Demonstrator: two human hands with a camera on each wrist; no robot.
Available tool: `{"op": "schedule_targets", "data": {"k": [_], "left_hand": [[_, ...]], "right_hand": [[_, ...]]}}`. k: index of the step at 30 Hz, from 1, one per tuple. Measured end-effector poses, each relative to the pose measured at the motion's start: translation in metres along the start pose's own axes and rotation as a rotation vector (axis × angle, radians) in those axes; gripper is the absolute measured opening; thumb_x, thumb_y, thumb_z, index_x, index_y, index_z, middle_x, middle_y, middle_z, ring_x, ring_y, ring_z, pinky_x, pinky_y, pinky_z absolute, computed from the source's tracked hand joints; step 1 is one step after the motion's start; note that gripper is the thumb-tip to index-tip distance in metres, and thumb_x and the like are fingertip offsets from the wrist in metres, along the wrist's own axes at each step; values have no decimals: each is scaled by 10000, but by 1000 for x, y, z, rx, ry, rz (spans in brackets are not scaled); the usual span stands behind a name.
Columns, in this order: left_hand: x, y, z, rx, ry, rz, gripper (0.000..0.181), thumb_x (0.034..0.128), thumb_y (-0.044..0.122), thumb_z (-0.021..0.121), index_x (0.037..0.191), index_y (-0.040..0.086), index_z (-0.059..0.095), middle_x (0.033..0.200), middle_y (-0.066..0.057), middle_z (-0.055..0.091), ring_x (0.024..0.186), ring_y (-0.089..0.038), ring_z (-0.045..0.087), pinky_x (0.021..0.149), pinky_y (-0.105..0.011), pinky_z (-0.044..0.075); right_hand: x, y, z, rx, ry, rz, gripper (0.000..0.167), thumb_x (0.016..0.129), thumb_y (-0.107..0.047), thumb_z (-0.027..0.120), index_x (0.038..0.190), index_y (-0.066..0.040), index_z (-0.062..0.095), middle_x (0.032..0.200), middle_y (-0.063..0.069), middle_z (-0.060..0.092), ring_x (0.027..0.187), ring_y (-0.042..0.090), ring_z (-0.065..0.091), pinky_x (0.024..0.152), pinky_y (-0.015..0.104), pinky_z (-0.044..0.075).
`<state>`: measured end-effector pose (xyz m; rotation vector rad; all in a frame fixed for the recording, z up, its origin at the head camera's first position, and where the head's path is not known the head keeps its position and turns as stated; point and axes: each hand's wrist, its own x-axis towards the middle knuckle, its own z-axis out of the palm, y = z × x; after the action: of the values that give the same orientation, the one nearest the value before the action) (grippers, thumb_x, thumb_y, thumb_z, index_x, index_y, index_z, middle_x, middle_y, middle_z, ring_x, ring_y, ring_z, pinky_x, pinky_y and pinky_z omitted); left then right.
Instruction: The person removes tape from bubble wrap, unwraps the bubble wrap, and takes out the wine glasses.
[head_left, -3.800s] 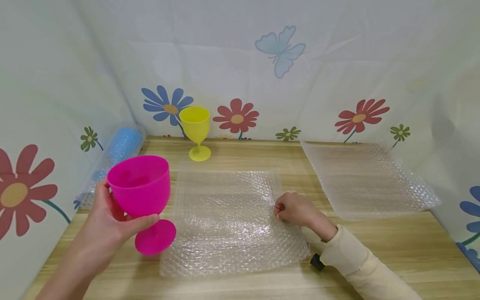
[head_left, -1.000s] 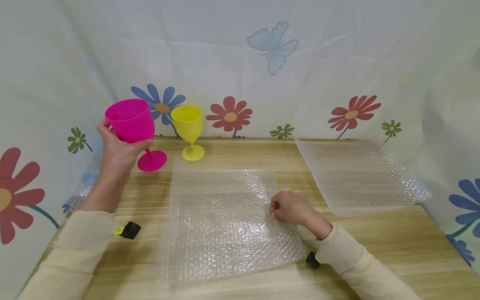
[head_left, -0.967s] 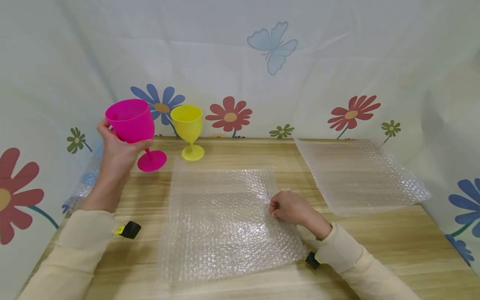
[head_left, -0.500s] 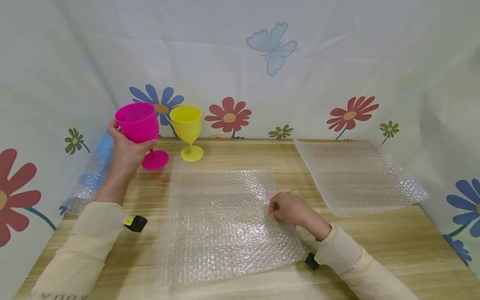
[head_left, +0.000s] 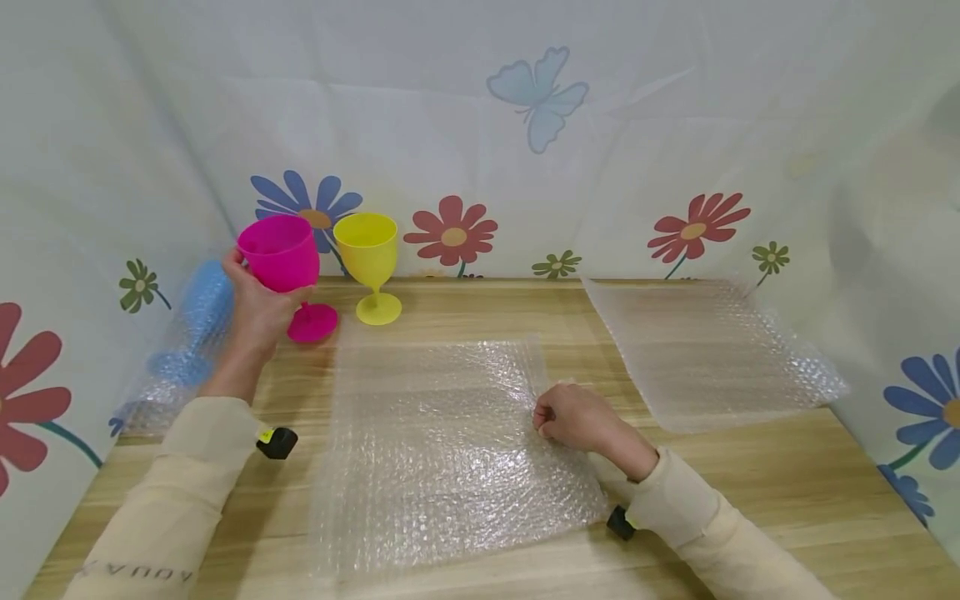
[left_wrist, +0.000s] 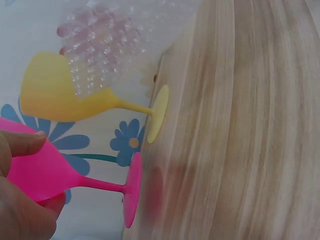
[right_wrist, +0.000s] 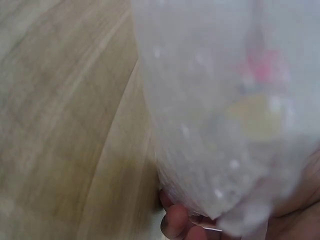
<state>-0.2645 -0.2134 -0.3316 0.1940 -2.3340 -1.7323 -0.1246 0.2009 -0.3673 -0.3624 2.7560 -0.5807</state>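
Note:
My left hand (head_left: 258, 321) grips a pink plastic goblet (head_left: 281, 254) round its bowl, with the thumb in front. The goblet is upright, and in the left wrist view its foot (left_wrist: 132, 190) hangs just above the table, over its own reflection. Close on its right stands a yellow goblet (head_left: 367, 250), upright at the back of the table. With curled fingers my right hand (head_left: 581, 418) pinches the right edge of a bubble wrap sheet (head_left: 435, 433) that lies in the middle. In the right wrist view this bubble wrap (right_wrist: 210, 125) hides part of the fingers.
A blue goblet (head_left: 202, 308) wrapped in bubble wrap lies at the left edge, beside my left forearm. Another bubble wrap sheet (head_left: 697, 350) lies at the back right. Flower-printed cloth (head_left: 420, 133) encloses the wooden table (head_left: 787, 500) at the back and sides.
My left hand has carried the pink goblet from the front left to the back, then slightly right and down beside the yellow one. My right hand has stayed at the bubble wrap edge.

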Motion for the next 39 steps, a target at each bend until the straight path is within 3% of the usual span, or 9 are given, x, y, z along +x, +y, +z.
{"op": "schedule_targets", "data": {"k": [7, 15, 25, 33, 39], "left_hand": [[6, -9, 8, 8, 11, 32, 1032, 898, 110, 767, 1567, 230, -9, 1641, -94, 220, 1497, -260, 255, 1164, -396, 379], [8, -13, 10, 71, -7, 25, 1066, 894, 151, 781, 1569, 231, -41, 1644, -110, 215, 1499, -292, 251, 1167, -448, 375], [12, -20, 16, 68, 18, 62, 1036, 877, 86, 771, 1566, 183, 4, 1625, -155, 246, 1485, -325, 275, 1182, -463, 344], [12, -22, 17, 88, 26, 58, 1056, 880, 76, 775, 1571, 195, -15, 1634, -146, 228, 1500, -316, 253, 1191, -454, 336], [15, -23, 18, 89, 10, 48, 1056, 882, 76, 775, 1568, 196, -19, 1634, -155, 222, 1495, -334, 255, 1193, -464, 329]], "right_hand": [[0, 1, 1, -3, 9, -4, 175, 876, -11, 726, 787, -154, 679, 709, -67, 597, 628, 125, 525, 561, 278, 408], [1, 0, 1, -4, 8, -2, 176, 881, -15, 725, 789, -157, 678, 719, -70, 599, 635, 127, 523, 565, 282, 405], [0, 0, 2, -9, 14, -2, 179, 874, -10, 724, 788, -160, 680, 718, -73, 599, 636, 123, 525, 567, 284, 410], [-1, -4, 4, -38, 36, 11, 183, 868, -12, 738, 776, -161, 686, 732, -69, 608, 647, 128, 531, 574, 287, 422], [0, -2, 3, 4, 36, 7, 175, 865, 5, 735, 781, -145, 707, 746, -56, 626, 653, 126, 541, 593, 277, 444]]}}
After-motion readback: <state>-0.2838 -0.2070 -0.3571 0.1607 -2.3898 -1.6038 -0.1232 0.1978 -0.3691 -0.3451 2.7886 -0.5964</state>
